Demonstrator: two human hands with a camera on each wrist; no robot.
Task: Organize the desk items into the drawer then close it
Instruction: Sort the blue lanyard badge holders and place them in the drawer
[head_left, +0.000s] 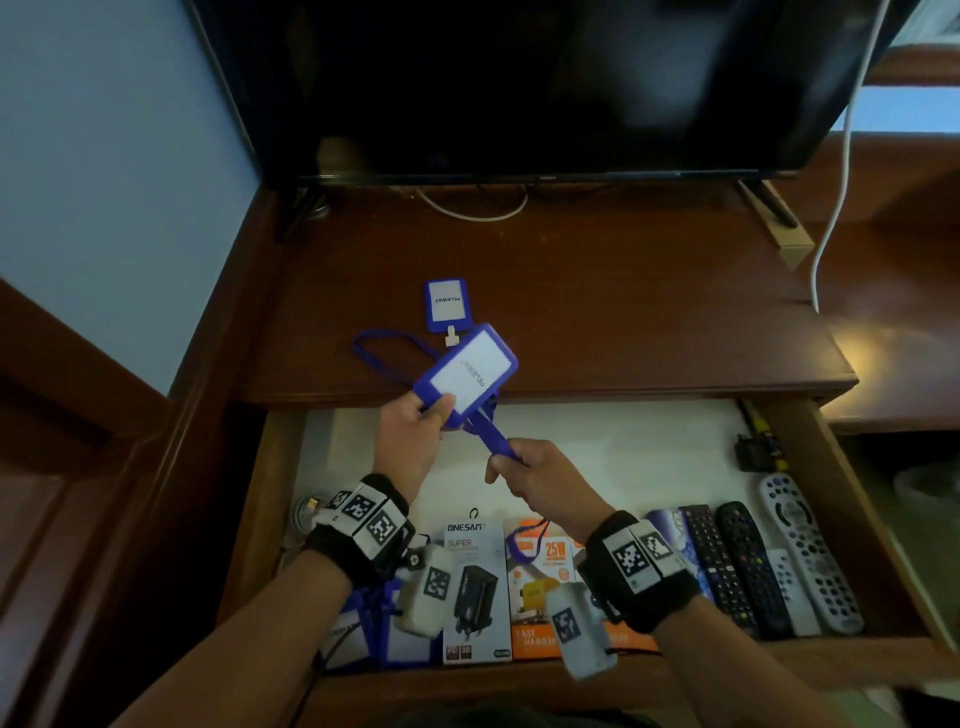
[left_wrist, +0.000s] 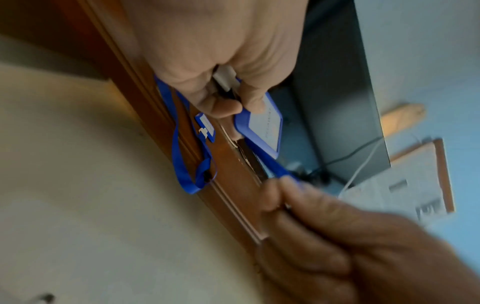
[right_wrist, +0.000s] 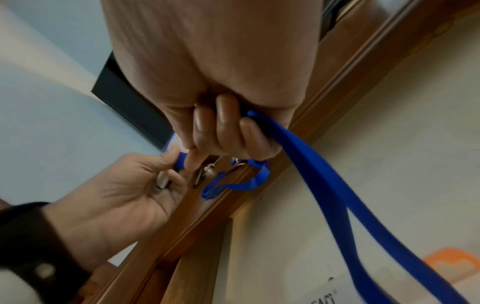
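My left hand (head_left: 423, 415) pinches the lower end of a blue badge holder (head_left: 467, 369) with a white card, held tilted above the front edge of the desk (head_left: 649, 312). My right hand (head_left: 511, 462) grips that badge's blue lanyard (right_wrist: 311, 164), which hangs down from my fist toward the open drawer (head_left: 597, 447). The left wrist view shows the blue badge holder (left_wrist: 262, 127) between thumb and fingers. A second blue badge holder (head_left: 444, 304) lies flat on the desk, its lanyard (head_left: 384, 351) looped beside it.
The drawer front holds two charger boxes (head_left: 475, 587), several remotes (head_left: 753, 566) at the right, and blue badges at the left. A black TV (head_left: 519, 88) stands at the back of the desk. A white cable (head_left: 836, 208) hangs at the right.
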